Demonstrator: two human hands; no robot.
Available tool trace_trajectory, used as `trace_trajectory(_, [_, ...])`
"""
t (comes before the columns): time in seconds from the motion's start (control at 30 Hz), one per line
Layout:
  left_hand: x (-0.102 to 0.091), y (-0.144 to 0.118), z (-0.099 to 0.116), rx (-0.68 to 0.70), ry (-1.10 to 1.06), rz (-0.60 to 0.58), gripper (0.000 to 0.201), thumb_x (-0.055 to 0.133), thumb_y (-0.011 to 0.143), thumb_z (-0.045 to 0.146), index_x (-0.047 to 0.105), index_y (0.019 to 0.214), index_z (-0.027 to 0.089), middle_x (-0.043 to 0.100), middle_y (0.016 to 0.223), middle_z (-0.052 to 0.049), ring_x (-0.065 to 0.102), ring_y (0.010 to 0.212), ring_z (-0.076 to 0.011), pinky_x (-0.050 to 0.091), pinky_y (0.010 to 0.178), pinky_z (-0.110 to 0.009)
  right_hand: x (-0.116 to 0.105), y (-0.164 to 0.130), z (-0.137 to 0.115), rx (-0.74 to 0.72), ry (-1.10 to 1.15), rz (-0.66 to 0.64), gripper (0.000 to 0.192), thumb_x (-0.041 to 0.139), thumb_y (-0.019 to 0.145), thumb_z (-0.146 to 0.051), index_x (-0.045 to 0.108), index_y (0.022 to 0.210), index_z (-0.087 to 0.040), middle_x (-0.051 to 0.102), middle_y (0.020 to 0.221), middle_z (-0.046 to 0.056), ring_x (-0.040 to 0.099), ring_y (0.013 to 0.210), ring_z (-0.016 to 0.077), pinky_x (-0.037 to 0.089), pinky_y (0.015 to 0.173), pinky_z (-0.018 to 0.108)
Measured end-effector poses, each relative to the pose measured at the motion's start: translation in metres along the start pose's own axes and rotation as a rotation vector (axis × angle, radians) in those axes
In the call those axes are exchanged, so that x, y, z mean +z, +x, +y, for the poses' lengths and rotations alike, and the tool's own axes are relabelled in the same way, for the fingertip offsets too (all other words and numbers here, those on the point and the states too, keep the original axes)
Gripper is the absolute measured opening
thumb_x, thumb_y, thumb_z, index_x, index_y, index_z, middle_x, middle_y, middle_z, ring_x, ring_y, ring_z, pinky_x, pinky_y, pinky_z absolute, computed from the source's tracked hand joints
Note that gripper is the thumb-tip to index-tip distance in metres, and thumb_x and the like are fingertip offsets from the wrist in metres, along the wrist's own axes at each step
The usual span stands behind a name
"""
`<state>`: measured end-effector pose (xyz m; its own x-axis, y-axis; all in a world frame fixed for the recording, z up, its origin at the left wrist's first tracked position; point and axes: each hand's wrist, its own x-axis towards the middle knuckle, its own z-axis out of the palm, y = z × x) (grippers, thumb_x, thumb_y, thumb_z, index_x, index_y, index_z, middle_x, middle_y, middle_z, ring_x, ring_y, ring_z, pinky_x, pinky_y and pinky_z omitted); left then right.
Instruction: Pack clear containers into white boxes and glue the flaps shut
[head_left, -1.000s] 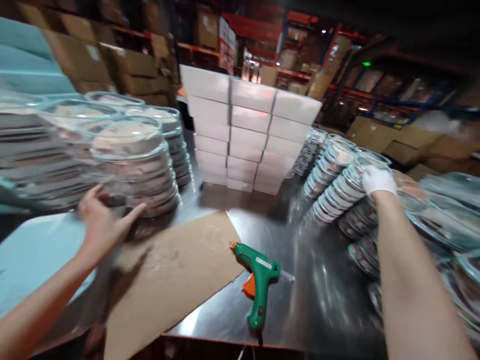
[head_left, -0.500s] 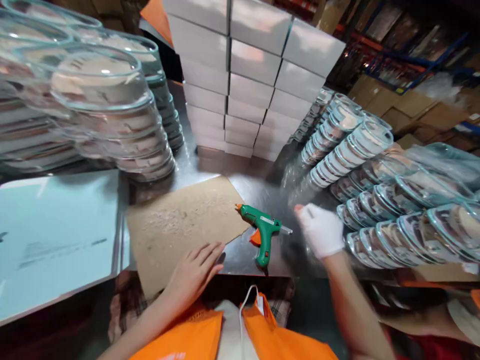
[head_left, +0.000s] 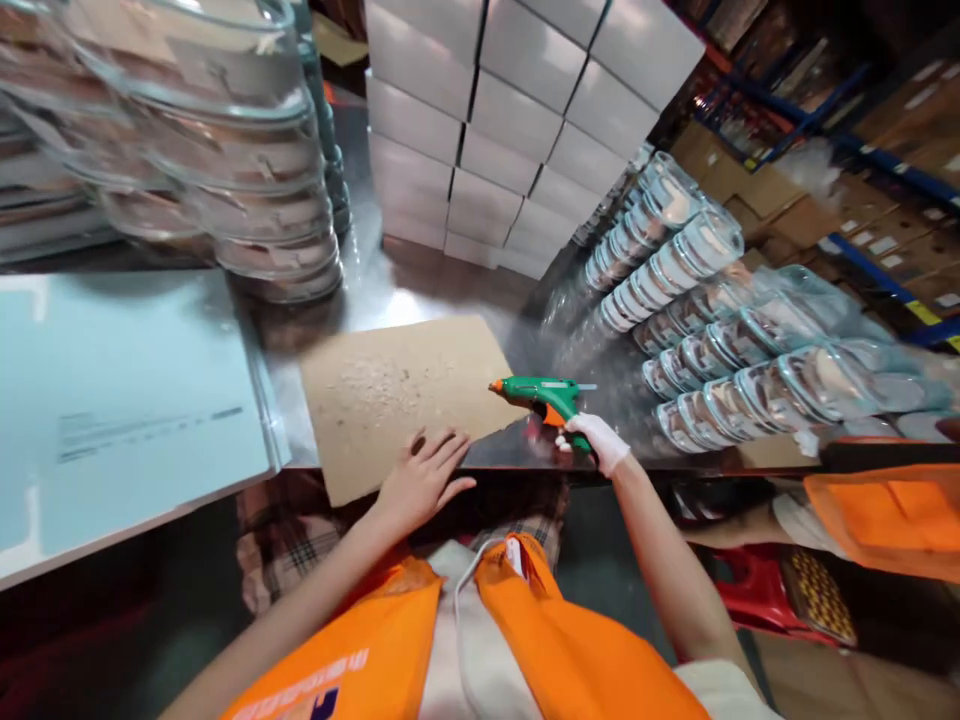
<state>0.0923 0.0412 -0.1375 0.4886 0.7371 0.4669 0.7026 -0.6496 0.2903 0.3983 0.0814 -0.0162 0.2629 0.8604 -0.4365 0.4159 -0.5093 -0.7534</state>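
Note:
My right hand [head_left: 600, 443], in a white glove, is wrapped round the handle of a green glue gun [head_left: 541, 390] with an orange trigger and orange tip. A clear glue stick pokes out of the gun's back end. The tip points left, over the right edge of a brown cardboard sheet [head_left: 397, 390] dotted with dried glue bits. My bare left hand [head_left: 424, 480] rests at the sheet's front edge, palm down with the fingers spread, holding nothing.
Pale blue printed flat boards [head_left: 142, 380] are piled at the left. Clear round containers stand in tall stacks [head_left: 262, 150] behind them, with more rows of containers [head_left: 750, 380] at the right. White boxes [head_left: 495, 130] form a wall at the back. Another person's sleeve [head_left: 885, 520] shows at right.
My right hand has moved left from beside the containers and taken hold of the glue gun, which now lies more level. The view has shifted. My left hand stays by the cardboard.

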Motion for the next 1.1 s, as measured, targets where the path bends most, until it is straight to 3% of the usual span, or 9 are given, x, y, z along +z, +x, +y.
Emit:
trace_trajectory(0.17, [-0.003, -0.011, 0.008, 0.154, -0.154, -0.062, 0.052, 0.047, 0.108, 0.056, 0.065, 0.142, 0.022, 0.073, 0.14, -0.01, 0.063, 0.135, -0.0274, 0.03, 0.125, -0.048, 0.004, -0.054, 0.027, -0.16, 0.168, 0.232, 0.047, 0.078, 0.061, -0.044, 0.057, 0.099, -0.025, 0.07, 0.074, -0.002, 0.063, 0.065, 0.0166, 0.055, 0.07, 0.031])
trace_trajectory(0.33, [-0.004, -0.003, 0.019, 0.169, -0.166, -0.003, 0.04, 0.051, 0.108, 0.046, 0.071, 0.131, 0.02, 0.078, 0.131, -0.01, 0.067, 0.128, -0.0267, 0.034, 0.123, -0.048, 0.026, -0.073, 0.056, -0.124, 0.324, 0.077, 0.044, 0.062, 0.064, -0.055, 0.068, 0.092, -0.022, 0.068, 0.068, 0.003, 0.048, 0.048, 0.0155, 0.042, 0.05, 0.033])
trace_trajectory(0.5, [0.009, 0.008, 0.034, 0.115, -0.169, 0.013, 0.035, 0.055, 0.107, 0.031, 0.069, 0.138, 0.025, 0.076, 0.135, -0.009, 0.067, 0.127, -0.0258, 0.043, 0.117, -0.044, 0.009, -0.047, 0.052, -0.099, 0.236, 0.037, 0.029, 0.067, 0.065, -0.05, 0.07, 0.077, -0.024, 0.065, 0.056, 0.0, 0.051, 0.048, 0.0156, 0.044, 0.05, 0.031])
trace_trajectory(0.67, [0.022, 0.011, 0.035, 0.058, -0.128, -0.007, 0.034, 0.049, 0.109, 0.029, 0.071, 0.133, 0.024, 0.075, 0.136, -0.008, 0.066, 0.129, -0.0257, 0.042, 0.117, -0.045, -0.01, 0.011, 0.025, -0.109, 0.126, -0.011, 0.036, 0.073, 0.058, -0.045, 0.071, 0.084, -0.02, 0.078, 0.077, 0.006, 0.052, 0.042, 0.0131, 0.041, 0.043, 0.029])
trace_trajectory(0.77, [0.022, 0.011, 0.035, 0.05, -0.125, -0.013, 0.034, 0.047, 0.109, 0.027, 0.071, 0.133, 0.024, 0.075, 0.136, -0.008, 0.065, 0.129, -0.0263, 0.04, 0.118, -0.048, -0.012, 0.034, 0.015, -0.119, 0.046, 0.004, 0.028, 0.071, 0.06, -0.044, 0.067, 0.074, -0.02, 0.07, 0.056, 0.002, 0.049, 0.038, 0.0128, 0.039, 0.041, 0.027])
trace_trajectory(0.9, [0.02, 0.012, 0.037, 0.008, -0.145, -0.028, 0.032, 0.05, 0.108, 0.026, 0.073, 0.13, 0.024, 0.077, 0.133, -0.007, 0.065, 0.13, -0.0283, 0.035, 0.123, -0.054, -0.021, 0.036, 0.006, -0.108, -0.096, -0.004, 0.016, 0.069, 0.062, -0.036, 0.064, 0.068, -0.022, 0.052, 0.037, -0.004, 0.046, 0.034, 0.0142, 0.036, 0.04, 0.026])
trace_trajectory(1.0, [0.019, 0.013, 0.04, -0.037, -0.157, -0.045, 0.032, 0.052, 0.106, 0.025, 0.074, 0.13, 0.028, 0.077, 0.132, -0.006, 0.063, 0.133, -0.0297, 0.026, 0.129, -0.061, -0.034, 0.026, 0.0, -0.11, -0.189, -0.038, 0.014, 0.072, 0.063, -0.032, 0.067, 0.071, -0.022, 0.054, 0.041, -0.003, 0.05, 0.037, 0.0168, 0.037, 0.04, 0.028])
trace_trajectory(1.1, [0.019, 0.013, 0.04, -0.039, -0.151, -0.047, 0.033, 0.051, 0.106, 0.025, 0.074, 0.13, 0.028, 0.077, 0.132, -0.006, 0.064, 0.13, -0.0299, 0.018, 0.132, -0.065, -0.042, 0.013, 0.003, -0.149, -0.265, -0.036, 0.015, 0.077, 0.064, -0.029, 0.071, 0.078, -0.023, 0.067, 0.058, 0.002, 0.066, 0.059, 0.0243, 0.048, 0.052, 0.03])
